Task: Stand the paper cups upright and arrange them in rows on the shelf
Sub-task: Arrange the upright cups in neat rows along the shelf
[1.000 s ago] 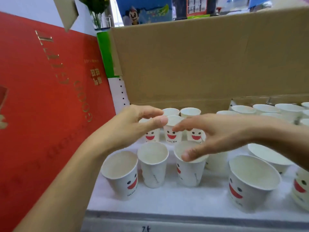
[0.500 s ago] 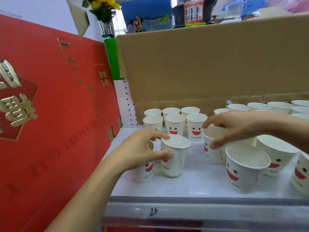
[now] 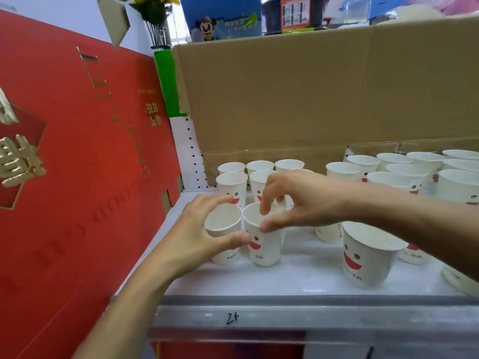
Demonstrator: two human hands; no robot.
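While the left hand (image 3: 204, 237) grips a cup (image 3: 223, 224), right hand (image 3: 303, 200) fingers pinch the neighbouring cup (image 3: 264, 251).

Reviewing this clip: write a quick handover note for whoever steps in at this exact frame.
Left hand grips the front-left cup; right hand pinches the rim of the neighbouring cup. Both stand upright side by side on the shelf.
Done: two short rows behind them.
Left: finish this third row, then line up the loose cups at front right.
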